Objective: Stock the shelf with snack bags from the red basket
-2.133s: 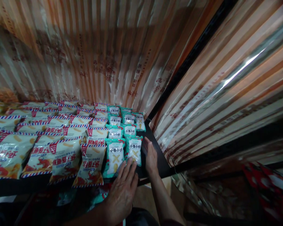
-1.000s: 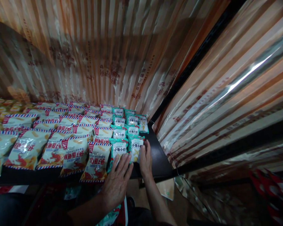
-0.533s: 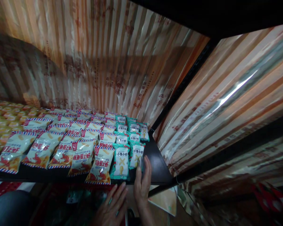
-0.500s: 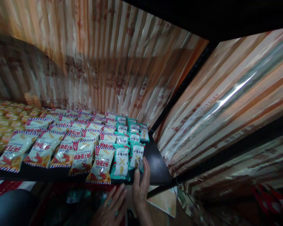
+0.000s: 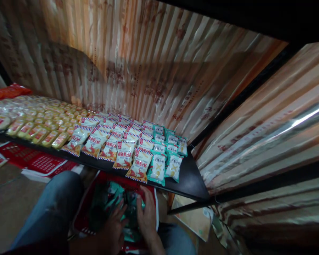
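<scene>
My left hand (image 5: 115, 226) reaches into a red bag (image 5: 81, 216) of green snack packs (image 5: 114, 193), its fingers apart and touching or just above the packs. Beside it, my right hand (image 5: 147, 212) is over the bag's right side, against a green pack; whether it grips that pack is unclear. On the black shelf (image 5: 191, 177) above stand rows of green-and-white packs (image 5: 157, 166) at the right end. White packs with red lettering (image 5: 123, 154) lie to their left.
Yellow wrapped snacks (image 5: 42, 135) fill the shelf's left part, with an orange bag (image 5: 9, 92) behind. Striped sheeting (image 5: 138, 63) hangs at the back. A red bag (image 5: 34, 161) lies on the floor at left, and a cardboard piece (image 5: 194, 216) is below the shelf's right end.
The view has swung left and down. Both hands have moved from the shelf's front edge into the bag below; my right hand has left the front green-and-white pack.
</scene>
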`<control>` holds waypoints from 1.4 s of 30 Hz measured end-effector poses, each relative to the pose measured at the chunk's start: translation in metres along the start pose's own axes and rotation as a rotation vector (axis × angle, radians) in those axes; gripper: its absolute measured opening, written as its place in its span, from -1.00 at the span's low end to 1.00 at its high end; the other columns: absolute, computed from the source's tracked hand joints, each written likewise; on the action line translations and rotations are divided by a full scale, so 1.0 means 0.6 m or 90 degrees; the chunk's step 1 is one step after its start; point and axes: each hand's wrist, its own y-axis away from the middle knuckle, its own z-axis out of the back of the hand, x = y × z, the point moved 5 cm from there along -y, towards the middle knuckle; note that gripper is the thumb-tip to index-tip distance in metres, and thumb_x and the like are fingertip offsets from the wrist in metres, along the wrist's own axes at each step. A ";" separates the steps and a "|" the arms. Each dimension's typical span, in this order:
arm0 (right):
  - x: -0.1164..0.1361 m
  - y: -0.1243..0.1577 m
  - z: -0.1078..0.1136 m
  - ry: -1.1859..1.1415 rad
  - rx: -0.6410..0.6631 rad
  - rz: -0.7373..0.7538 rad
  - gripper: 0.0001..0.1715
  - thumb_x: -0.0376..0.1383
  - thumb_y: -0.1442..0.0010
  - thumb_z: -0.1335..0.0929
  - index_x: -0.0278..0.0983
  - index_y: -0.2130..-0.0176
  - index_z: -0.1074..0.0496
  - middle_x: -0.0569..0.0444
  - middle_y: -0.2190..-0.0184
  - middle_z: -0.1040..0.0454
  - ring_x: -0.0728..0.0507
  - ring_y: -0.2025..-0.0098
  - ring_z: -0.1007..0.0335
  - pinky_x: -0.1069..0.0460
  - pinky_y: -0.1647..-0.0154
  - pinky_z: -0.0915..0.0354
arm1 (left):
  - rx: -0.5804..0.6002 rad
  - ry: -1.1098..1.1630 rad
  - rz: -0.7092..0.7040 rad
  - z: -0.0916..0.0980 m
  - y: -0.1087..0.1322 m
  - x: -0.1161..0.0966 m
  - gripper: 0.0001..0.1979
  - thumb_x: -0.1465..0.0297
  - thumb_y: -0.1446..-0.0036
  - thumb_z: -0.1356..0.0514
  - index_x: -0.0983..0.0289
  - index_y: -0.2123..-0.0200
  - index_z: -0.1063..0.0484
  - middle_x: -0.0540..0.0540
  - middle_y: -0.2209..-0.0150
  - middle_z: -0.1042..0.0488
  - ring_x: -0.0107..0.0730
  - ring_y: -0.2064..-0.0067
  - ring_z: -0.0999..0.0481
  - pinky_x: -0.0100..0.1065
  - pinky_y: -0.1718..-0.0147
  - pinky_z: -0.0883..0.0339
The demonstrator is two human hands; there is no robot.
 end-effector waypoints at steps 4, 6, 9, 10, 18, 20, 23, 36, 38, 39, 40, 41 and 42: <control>-0.048 0.019 -0.053 0.052 0.076 -0.157 -0.64 -0.15 -0.05 -0.28 -0.22 0.20 -0.52 -0.12 0.17 -0.56 -0.31 0.07 -0.47 -0.21 0.00 -0.35 | 0.152 0.093 0.154 0.024 0.022 0.056 -0.63 0.43 0.10 -0.17 0.25 0.15 -0.52 0.19 -0.23 -0.27 -0.04 -0.30 -0.12 -0.07 -0.19 -0.16; -0.063 0.027 -0.069 0.089 0.099 -0.174 -0.69 -0.18 0.01 -0.28 -0.20 0.29 -0.53 -0.12 0.24 -0.57 -0.33 0.11 -0.49 -0.22 0.02 -0.35 | 0.200 0.116 0.220 0.032 0.027 0.082 -0.59 0.48 0.10 -0.15 0.29 0.11 -0.51 0.23 -0.18 -0.34 -0.09 -0.28 -0.18 -0.12 -0.21 -0.12; -0.073 0.035 -0.079 0.118 0.108 -0.176 -0.67 -0.22 0.00 -0.25 -0.22 0.29 -0.53 -0.15 0.24 -0.56 -0.33 0.11 -0.48 -0.22 0.01 -0.34 | 0.213 0.152 0.252 0.038 0.029 0.108 -0.56 0.52 0.04 -0.07 0.29 0.05 -0.47 0.21 -0.09 -0.44 -0.23 -0.20 -0.32 -0.25 -0.18 -0.17; -0.072 0.037 -0.081 0.125 0.110 -0.174 -0.66 -0.23 -0.02 -0.24 -0.24 0.27 -0.53 -0.15 0.23 -0.55 -0.32 0.10 -0.48 -0.21 0.00 -0.33 | 0.214 0.164 0.260 0.038 0.030 0.114 -0.55 0.51 0.02 -0.06 0.29 0.03 -0.45 0.20 -0.09 -0.44 -0.26 -0.19 -0.33 -0.29 -0.17 -0.19; -0.009 0.062 -0.114 0.102 0.177 -0.031 -0.59 -0.30 -0.13 -0.21 -0.28 0.08 -0.49 -0.15 0.00 -0.45 -0.22 -0.09 -0.34 -0.16 -0.16 -0.22 | 0.222 0.220 0.352 0.022 0.025 0.125 -0.53 0.53 0.03 -0.08 0.24 -0.01 -0.42 0.14 -0.13 -0.40 -0.27 -0.20 -0.32 -0.32 -0.17 -0.17; -0.009 0.077 -0.137 0.061 0.230 -0.070 -0.57 -0.32 -0.11 -0.21 -0.27 0.07 -0.48 -0.11 0.04 -0.48 -0.19 -0.05 -0.38 -0.12 -0.16 -0.24 | 0.217 0.225 0.372 0.017 0.019 0.127 -0.54 0.52 0.00 -0.08 0.23 -0.02 -0.41 0.14 -0.16 -0.37 -0.25 -0.21 -0.30 -0.29 -0.19 -0.16; -0.039 0.097 -0.166 0.046 0.268 -0.210 -0.54 -0.34 -0.05 -0.23 -0.27 0.06 -0.48 -0.09 0.05 -0.51 -0.21 -0.06 -0.40 -0.11 -0.16 -0.22 | 0.217 0.225 0.399 0.008 0.011 0.130 -0.55 0.53 -0.03 -0.08 0.22 -0.02 -0.40 0.15 -0.16 -0.37 -0.23 -0.22 -0.29 -0.26 -0.18 -0.17; -0.091 0.101 -0.179 0.019 0.276 -0.377 -0.45 -0.13 -0.15 -0.25 -0.34 -0.05 -0.42 -0.16 -0.02 -0.48 -0.24 -0.10 -0.38 -0.13 -0.15 -0.21 | 0.211 0.329 0.481 -0.015 -0.016 0.150 -0.69 0.27 -0.21 -0.15 0.29 0.03 -0.37 0.14 0.01 -0.43 -0.25 0.01 -0.45 -0.06 0.02 -0.35; -0.087 0.096 -0.175 0.011 0.266 -0.377 -0.45 -0.11 -0.16 -0.24 -0.31 -0.05 -0.42 -0.13 -0.04 -0.47 -0.23 -0.13 -0.35 -0.12 -0.18 -0.17 | 0.191 0.365 0.493 -0.015 -0.020 0.156 -0.73 0.28 -0.21 -0.15 0.30 0.08 -0.40 0.13 0.03 -0.44 -0.26 0.02 -0.45 -0.06 0.01 -0.34; -0.086 0.093 -0.172 0.008 0.261 -0.375 -0.45 -0.09 -0.16 -0.23 -0.29 -0.05 -0.43 -0.11 -0.05 -0.46 -0.22 -0.14 -0.33 -0.12 -0.19 -0.16 | 0.178 0.384 0.501 -0.016 -0.022 0.158 -0.74 0.27 -0.21 -0.15 0.31 0.11 -0.41 0.12 0.05 -0.46 -0.27 0.02 -0.45 -0.07 0.01 -0.33; -0.084 0.090 -0.169 0.006 0.257 -0.372 -0.45 -0.07 -0.17 -0.22 -0.27 -0.05 -0.43 -0.09 -0.06 -0.45 -0.22 -0.15 -0.32 -0.12 -0.20 -0.16 | 0.165 0.405 0.511 -0.016 -0.023 0.161 -0.75 0.27 -0.21 -0.15 0.31 0.14 -0.42 0.11 0.08 -0.47 -0.28 0.04 -0.46 -0.07 0.01 -0.33; -0.082 0.086 -0.166 0.005 0.254 -0.368 -0.44 -0.06 -0.17 -0.21 -0.26 -0.05 -0.43 -0.07 -0.07 -0.45 -0.21 -0.15 -0.31 -0.12 -0.20 -0.15 | 0.151 0.429 0.521 -0.018 -0.024 0.163 -0.77 0.27 -0.21 -0.15 0.31 0.17 -0.43 0.11 0.10 -0.48 -0.29 0.05 -0.46 -0.08 0.01 -0.33; -0.080 0.082 -0.163 0.006 0.252 -0.363 -0.43 -0.04 -0.17 -0.20 -0.27 -0.05 -0.43 -0.07 -0.07 -0.44 -0.21 -0.16 -0.30 -0.11 -0.21 -0.14 | 0.138 0.457 0.531 -0.020 -0.025 0.166 -0.78 0.28 -0.21 -0.15 0.31 0.21 -0.44 0.10 0.13 -0.49 -0.31 0.07 -0.47 -0.10 0.02 -0.34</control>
